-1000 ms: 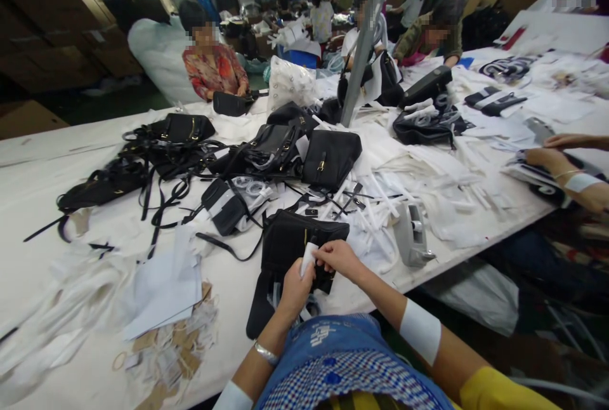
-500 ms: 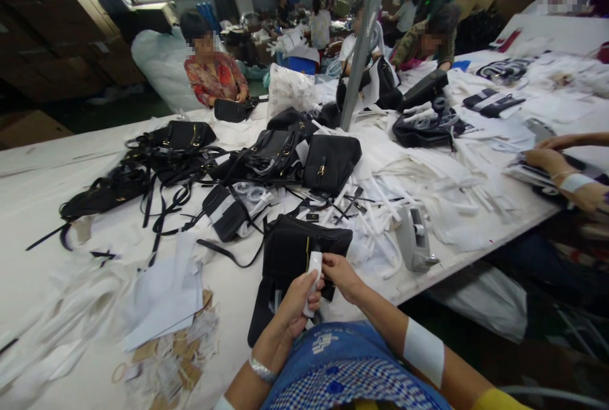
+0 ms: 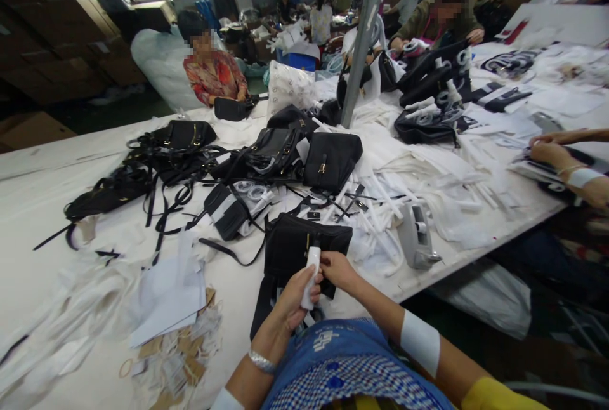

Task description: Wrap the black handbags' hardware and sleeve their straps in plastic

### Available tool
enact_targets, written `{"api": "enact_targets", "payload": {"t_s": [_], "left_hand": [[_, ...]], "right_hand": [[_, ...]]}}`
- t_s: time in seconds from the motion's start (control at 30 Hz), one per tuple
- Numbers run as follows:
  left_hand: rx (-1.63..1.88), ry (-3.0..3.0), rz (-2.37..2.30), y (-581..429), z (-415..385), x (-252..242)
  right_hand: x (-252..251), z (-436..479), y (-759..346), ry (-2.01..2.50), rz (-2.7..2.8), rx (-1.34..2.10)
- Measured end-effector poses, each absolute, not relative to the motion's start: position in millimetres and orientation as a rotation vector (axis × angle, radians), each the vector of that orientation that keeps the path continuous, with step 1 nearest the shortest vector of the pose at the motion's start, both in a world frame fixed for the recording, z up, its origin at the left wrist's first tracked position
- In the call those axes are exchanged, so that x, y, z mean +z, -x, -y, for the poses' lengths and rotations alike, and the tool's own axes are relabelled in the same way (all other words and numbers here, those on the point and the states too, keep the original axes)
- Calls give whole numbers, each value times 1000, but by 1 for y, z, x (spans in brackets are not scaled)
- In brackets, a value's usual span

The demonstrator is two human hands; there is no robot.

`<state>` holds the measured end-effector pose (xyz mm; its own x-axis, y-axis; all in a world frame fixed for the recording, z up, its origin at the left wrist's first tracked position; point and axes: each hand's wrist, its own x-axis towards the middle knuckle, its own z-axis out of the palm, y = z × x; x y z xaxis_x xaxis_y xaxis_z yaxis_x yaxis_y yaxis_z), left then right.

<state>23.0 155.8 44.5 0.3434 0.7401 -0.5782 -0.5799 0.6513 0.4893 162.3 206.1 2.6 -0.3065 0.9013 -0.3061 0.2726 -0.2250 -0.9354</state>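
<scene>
In my left hand (image 3: pixel 299 294) is a slim piece wrapped in white sheet (image 3: pixel 313 261), held upright with the fingers closed round it. A dark strap end shows at its top. My right hand (image 3: pixel 339 271) pinches at the right edge of the wrapping; its fingertips are partly hidden. Both hands are over a black handbag (image 3: pixel 285 248) at the table's near edge. The bag has a gold zip on its front, and its lower part lies under my left forearm. A black strap (image 3: pixel 233 251) runs from it to the left.
A grey tape dispenser (image 3: pixel 419 238) stands to the right by the table edge. Black bags (image 3: pixel 333 159) are heaped ahead, near a metal post (image 3: pixel 361 42). White sheets (image 3: pixel 166 296) and tags lie at left. Co-workers sit across; another person's hands (image 3: pixel 556 150) work at far right.
My hands stay at the white-wrapped piece, with only a slight shift of the fingers. Across the table at right, a co-worker has straightened up and lifted a black bag.
</scene>
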Motion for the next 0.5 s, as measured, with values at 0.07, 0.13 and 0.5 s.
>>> {"api": "enact_targets", "payload": {"t_s": [0.07, 0.13, 0.5], "left_hand": [[934, -264, -933, -25, -157, 45], [981, -336, -1014, -28, -157, 45], [1026, -628, -1202, -43, -149, 31]], "right_hand": [[10, -194, -169, 1472, 1441, 1509], [17, -180, -175, 1501, 1349, 1537], [43, -154, -184, 1523, 1493, 1267]]}}
